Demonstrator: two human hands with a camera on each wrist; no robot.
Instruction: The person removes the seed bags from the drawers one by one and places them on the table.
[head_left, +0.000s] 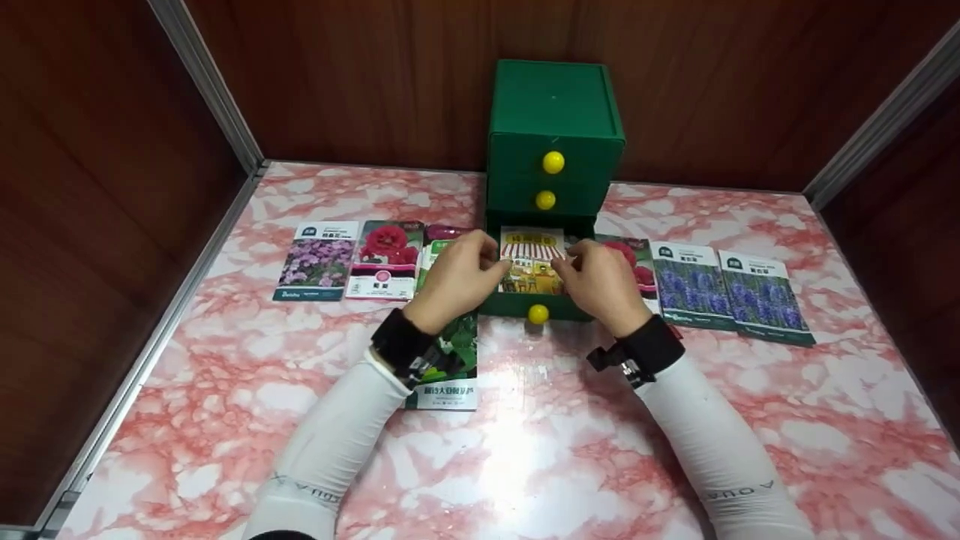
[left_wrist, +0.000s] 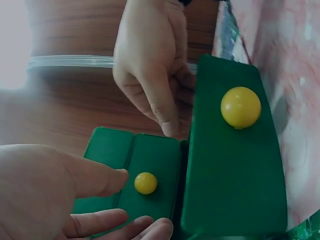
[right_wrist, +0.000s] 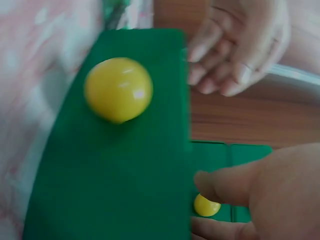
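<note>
A green cabinet (head_left: 555, 101) has its bottom drawer (head_left: 502, 305) pulled out. Inside the drawer lies a packet (head_left: 534, 259) printed with a striped awning. My left hand (head_left: 465, 274) is over the drawer's left side and my right hand (head_left: 602, 283) over its right side, fingertips at the packet's side edges. Thumb and fingers of the left hand (left_wrist: 55, 192) stand apart with nothing visible between them. In the right wrist view the right hand (right_wrist: 270, 195) also has its thumb and fingers apart. The drawer front hides the packet in both wrist views, so contact cannot be told.
Left of the cabinet lie a purple-flower packet (head_left: 319, 259), a red-flower packet (head_left: 382, 262) and green packets (head_left: 450, 394) partly under the left arm. To the right are another red-flower packet (head_left: 643, 277) and two blue-flower packets (head_left: 691, 281). Brown panels wall the table (head_left: 540, 465).
</note>
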